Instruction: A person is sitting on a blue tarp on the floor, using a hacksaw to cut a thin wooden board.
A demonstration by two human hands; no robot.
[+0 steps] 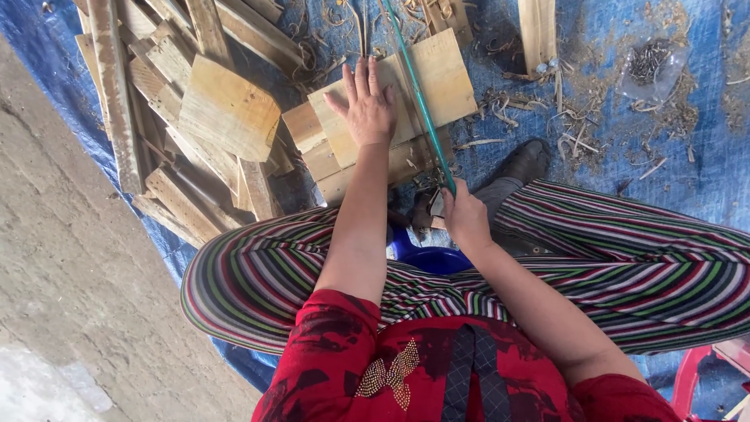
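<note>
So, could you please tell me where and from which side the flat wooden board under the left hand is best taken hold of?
Probably by the right-hand short edge of the wooden board, coming from the right. That end lies bare and overhangs the lower planks, so fingers could curl under it. The left hand presses flat on the other half, and the green saw, held by the right hand, crosses the middle.

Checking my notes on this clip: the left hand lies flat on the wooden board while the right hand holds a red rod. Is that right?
Not quite. In the head view the left hand lies flat on the wooden board, but the rod that the right hand holds is green, not red.
</note>
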